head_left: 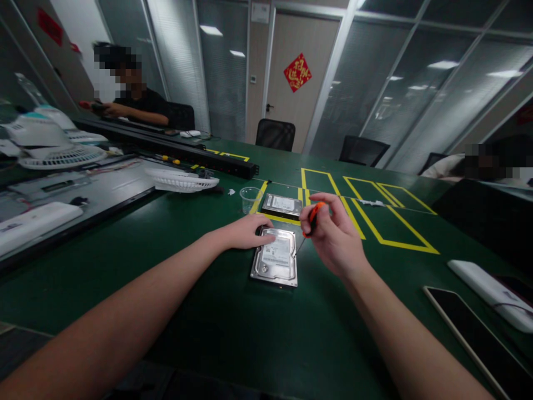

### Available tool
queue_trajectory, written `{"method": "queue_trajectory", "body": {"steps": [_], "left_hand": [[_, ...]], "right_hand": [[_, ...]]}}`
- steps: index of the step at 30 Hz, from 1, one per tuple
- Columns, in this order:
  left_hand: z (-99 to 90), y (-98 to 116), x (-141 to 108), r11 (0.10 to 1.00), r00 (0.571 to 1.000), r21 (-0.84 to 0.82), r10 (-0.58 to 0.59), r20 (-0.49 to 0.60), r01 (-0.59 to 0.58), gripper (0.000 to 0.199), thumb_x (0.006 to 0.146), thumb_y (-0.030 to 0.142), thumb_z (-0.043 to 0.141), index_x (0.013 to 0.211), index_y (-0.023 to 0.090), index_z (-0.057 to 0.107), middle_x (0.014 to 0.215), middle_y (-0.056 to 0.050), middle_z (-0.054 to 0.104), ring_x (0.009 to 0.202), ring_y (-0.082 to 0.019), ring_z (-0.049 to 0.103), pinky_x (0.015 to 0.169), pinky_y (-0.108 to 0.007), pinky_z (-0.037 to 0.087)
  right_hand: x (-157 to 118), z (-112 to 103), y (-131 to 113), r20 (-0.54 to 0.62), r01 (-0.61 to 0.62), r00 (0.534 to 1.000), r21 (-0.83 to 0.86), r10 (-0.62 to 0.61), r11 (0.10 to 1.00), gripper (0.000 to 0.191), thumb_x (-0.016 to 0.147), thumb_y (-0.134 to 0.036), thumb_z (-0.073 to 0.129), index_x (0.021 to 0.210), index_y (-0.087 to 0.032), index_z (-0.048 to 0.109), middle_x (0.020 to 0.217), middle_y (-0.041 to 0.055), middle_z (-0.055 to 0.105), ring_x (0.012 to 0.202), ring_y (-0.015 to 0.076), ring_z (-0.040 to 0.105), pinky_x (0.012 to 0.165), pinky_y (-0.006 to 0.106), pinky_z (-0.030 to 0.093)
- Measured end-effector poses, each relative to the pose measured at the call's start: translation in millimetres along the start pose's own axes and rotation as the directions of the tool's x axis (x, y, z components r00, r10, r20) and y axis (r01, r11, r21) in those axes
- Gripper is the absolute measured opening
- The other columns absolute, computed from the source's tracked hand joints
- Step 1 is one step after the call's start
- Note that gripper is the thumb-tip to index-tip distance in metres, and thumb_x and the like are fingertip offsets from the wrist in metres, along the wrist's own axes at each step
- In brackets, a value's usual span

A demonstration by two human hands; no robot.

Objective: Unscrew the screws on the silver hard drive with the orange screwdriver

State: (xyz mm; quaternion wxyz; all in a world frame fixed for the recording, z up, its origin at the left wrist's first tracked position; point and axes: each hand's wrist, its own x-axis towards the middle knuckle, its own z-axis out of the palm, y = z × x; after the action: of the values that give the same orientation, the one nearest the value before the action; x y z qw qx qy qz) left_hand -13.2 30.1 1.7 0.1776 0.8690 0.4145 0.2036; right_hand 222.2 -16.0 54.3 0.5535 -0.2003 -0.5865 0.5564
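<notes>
A silver hard drive (278, 266) with a white label lies flat on the green table before me. My left hand (249, 230) grips its far left corner, the thumb lying over the top and the other fingers curled at the edge. In my right hand (333, 230) is a screwdriver (315, 218) with an orange and black handle. Its thin shaft slants down to the drive's right edge, where the tip appears to touch; the exact contact is too small to make out. Just beyond lies a second hard drive (283, 204), beside a clear plastic cup (250, 199).
Yellow tape rectangles (410, 246) mark the table. To the right lie a phone (470, 328) and a white power strip (491, 291). Fan parts (181, 180), a long black bar (187, 153) and a large panel (120, 183) fill the left. Two people sit across the table.
</notes>
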Motion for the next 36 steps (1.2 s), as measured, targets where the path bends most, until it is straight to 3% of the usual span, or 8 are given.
{"method": "queue_trajectory", "body": {"steps": [4, 8, 12, 17, 22, 30, 36], "left_hand": [[-0.3, 0.4, 0.2, 1.0, 1.0, 0.004, 0.009, 0.001, -0.009, 0.039, 0.094, 0.051, 0.06, 0.114, 0.019, 0.068, 0.116, -0.01, 0.07, 0.105, -0.026, 0.065, 0.091, -0.037, 0.047], [1.3, -1.4, 0.9, 1.0, 1.0, 0.012, 0.027, -0.013, -0.026, 0.038, 0.094, 0.05, 0.06, 0.113, 0.018, 0.068, 0.114, -0.01, 0.07, 0.104, -0.026, 0.065, 0.091, -0.036, 0.048], [2.1, -2.6, 1.1, 1.0, 1.0, 0.011, 0.028, -0.013, -0.028, 0.037, 0.094, 0.049, 0.06, 0.113, 0.018, 0.068, 0.112, -0.01, 0.071, 0.102, -0.025, 0.065, 0.09, -0.035, 0.048], [1.7, -2.8, 0.6, 1.0, 1.0, 0.013, 0.022, -0.011, -0.021, 0.039, 0.094, 0.051, 0.06, 0.115, 0.018, 0.068, 0.114, -0.009, 0.071, 0.104, -0.025, 0.065, 0.09, -0.036, 0.048], [0.6, -0.4, -0.1, 1.0, 1.0, 0.013, 0.0, -0.006, 0.0, 0.04, 0.094, 0.051, 0.06, 0.116, 0.018, 0.068, 0.116, -0.01, 0.071, 0.106, -0.026, 0.065, 0.092, -0.036, 0.048], [0.3, -0.5, 0.1, 1.0, 1.0, 0.012, 0.002, 0.0, -0.002, 0.04, 0.095, 0.052, 0.06, 0.116, 0.018, 0.068, 0.116, -0.01, 0.071, 0.105, -0.025, 0.065, 0.091, -0.036, 0.048], [2.9, -4.7, 0.9, 1.0, 1.0, 0.007, 0.022, -0.011, -0.022, 0.04, 0.095, 0.052, 0.059, 0.116, 0.018, 0.068, 0.115, -0.01, 0.071, 0.105, -0.025, 0.065, 0.091, -0.036, 0.048]], "right_hand": [[1.3, 0.4, -1.4, 0.005, -0.015, 1.0, 0.05, 0.015, 0.999, 0.032, 0.106, -0.042, 0.044, 0.108, -0.023, 0.069, 0.088, 0.0042, 0.064, 0.07, 0.0152, 0.054, 0.065, 0.031, 0.044], [1.5, -0.4, -1.3, -0.004, -0.002, 1.0, 0.042, 0.003, 0.999, 0.018, 0.103, -0.034, 0.054, 0.096, -0.022, 0.067, 0.093, 0.0043, 0.068, 0.077, 0.0158, 0.06, 0.068, 0.031, 0.046], [0.3, -0.8, 0.9, -0.001, 0.007, 1.0, 0.042, -0.007, 0.999, 0.005, 0.098, -0.029, 0.064, 0.097, -0.026, 0.06, 0.099, 0.0023, 0.071, 0.082, 0.0158, 0.064, 0.068, 0.03, 0.045], [0.3, -0.2, 2.6, 0.015, 0.038, 0.999, 0.018, -0.038, 0.999, 0.009, 0.099, -0.032, 0.064, 0.107, -0.029, 0.062, 0.096, 0.0012, 0.071, 0.072, 0.0141, 0.057, 0.064, 0.029, 0.042], [2.3, -0.7, -0.4, 0.007, 0.015, 1.0, 0.061, -0.015, 0.998, 0.031, 0.105, -0.04, 0.046, 0.106, -0.023, 0.072, 0.092, 0.0056, 0.069, 0.071, 0.0156, 0.055, 0.066, 0.032, 0.044], [0.2, 0.2, -2.6, 0.011, 0.029, 1.0, 0.001, -0.029, 1.0, 0.01, 0.1, -0.029, 0.058, 0.094, -0.024, 0.063, 0.103, 0.0041, 0.07, 0.084, 0.0164, 0.063, 0.07, 0.031, 0.046], [-0.7, 0.4, -2.8, 0.012, 0.015, 1.0, 0.0, -0.015, 1.0, 0.005, 0.098, -0.031, 0.063, 0.101, -0.028, 0.059, 0.098, 0.0006, 0.07, 0.069, 0.0138, 0.055, 0.063, 0.03, 0.041]]}}
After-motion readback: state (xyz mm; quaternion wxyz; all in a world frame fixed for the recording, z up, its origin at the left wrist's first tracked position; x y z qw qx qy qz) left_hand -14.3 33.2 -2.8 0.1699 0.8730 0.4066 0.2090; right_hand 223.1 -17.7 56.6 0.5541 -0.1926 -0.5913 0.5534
